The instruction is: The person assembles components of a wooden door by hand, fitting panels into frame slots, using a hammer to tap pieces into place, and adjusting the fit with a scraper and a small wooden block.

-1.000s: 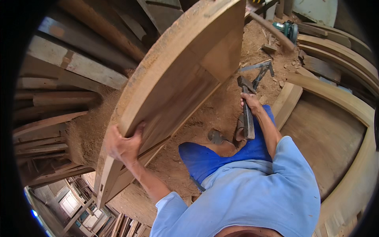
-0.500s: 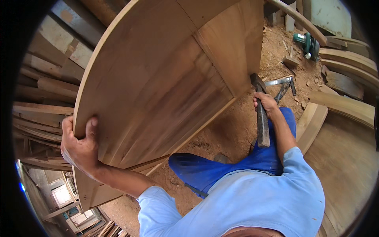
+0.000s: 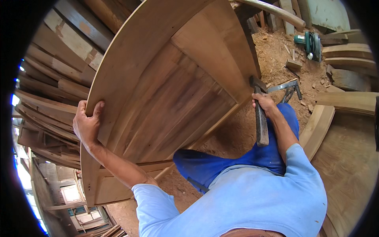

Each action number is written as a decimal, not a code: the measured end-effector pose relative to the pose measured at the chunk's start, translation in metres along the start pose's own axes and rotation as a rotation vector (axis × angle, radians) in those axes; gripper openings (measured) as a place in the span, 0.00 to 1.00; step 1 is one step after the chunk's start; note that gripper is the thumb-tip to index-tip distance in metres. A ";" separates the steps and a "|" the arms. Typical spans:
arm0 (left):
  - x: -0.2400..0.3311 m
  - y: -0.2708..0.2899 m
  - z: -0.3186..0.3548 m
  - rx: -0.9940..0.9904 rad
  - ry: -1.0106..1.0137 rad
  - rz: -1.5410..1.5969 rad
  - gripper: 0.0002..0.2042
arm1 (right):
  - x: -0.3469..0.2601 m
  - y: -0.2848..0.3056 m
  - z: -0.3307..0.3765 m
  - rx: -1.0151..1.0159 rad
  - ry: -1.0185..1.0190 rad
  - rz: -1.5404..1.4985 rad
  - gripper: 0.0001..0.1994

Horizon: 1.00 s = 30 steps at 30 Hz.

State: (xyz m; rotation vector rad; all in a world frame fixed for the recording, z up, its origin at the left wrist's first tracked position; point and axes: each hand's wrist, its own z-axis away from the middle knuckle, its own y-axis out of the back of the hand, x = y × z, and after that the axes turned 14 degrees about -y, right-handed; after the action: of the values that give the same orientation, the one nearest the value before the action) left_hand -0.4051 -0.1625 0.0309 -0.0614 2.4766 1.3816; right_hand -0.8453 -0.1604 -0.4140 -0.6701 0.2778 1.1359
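The left grip (image 3: pixel 87 125) pinches the panel's (image 3: pixel 173 91) curved edge, thumb on its face; a firm hold there should best steady it. The right grip (image 3: pixel 264 102) wraps the hammer (image 3: pixel 261 128) just below its head, best held off the face. The panel leans ahead and left, long axis lower left to upper right; the hammer's handle points toward the trousers (image 3: pixel 225 161).

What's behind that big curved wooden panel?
Past the left edge of the panel, gripped by the left hand, long wooden boards show behind it. Whatever lies directly behind its face is covered.
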 end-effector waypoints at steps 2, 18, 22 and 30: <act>0.000 0.003 -0.002 -0.023 0.023 0.018 0.32 | 0.002 0.002 -0.002 0.002 0.035 0.044 0.12; 0.197 -0.042 -0.102 0.247 -0.641 -0.193 0.58 | -0.028 -0.008 0.084 -0.193 0.533 0.268 0.09; 0.203 -0.049 -0.100 0.288 -0.614 -0.146 0.59 | -0.027 -0.027 0.104 0.025 0.855 0.357 0.07; 0.193 -0.047 -0.107 0.320 -0.690 -0.114 0.56 | -0.044 -0.088 0.122 -0.031 0.985 0.611 0.15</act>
State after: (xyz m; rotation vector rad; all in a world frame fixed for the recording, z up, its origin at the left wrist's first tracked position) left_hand -0.6066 -0.2566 -0.0100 0.2896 2.0240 0.7630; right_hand -0.7995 -0.1403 -0.2654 -1.1902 1.3749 1.3002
